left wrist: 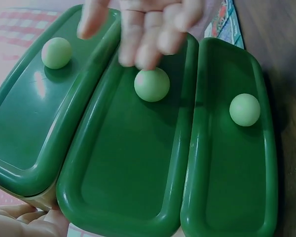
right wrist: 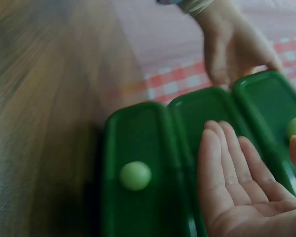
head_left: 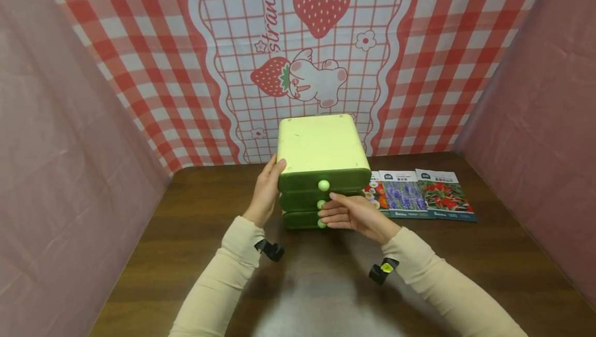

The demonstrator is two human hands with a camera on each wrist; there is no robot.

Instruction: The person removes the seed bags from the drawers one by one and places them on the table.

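A small drawer cabinet (head_left: pixel 321 145) with a pale yellow-green body and three dark green drawers stands on the table. My left hand (head_left: pixel 266 189) rests against its left side, the thumb near the upper front corner. In front of the drawers is my right hand (head_left: pixel 356 216), fingers extended and holding nothing. Those fingers are close to the middle knob (left wrist: pixel 152 85); whether they touch it I cannot tell. The top knob (left wrist: pixel 56 53) and bottom knob (left wrist: pixel 244 109) are round and light green. All three drawers look closed.
Several flower-picture packets (head_left: pixel 402 194) lie overlapping right of the cabinet, partly hidden behind it. A red-checked strawberry cloth (head_left: pixel 177 68) hangs at the back. Pink cloth (head_left: pixel 535 109) encloses both sides of the brown wooden table (head_left: pixel 195 275).
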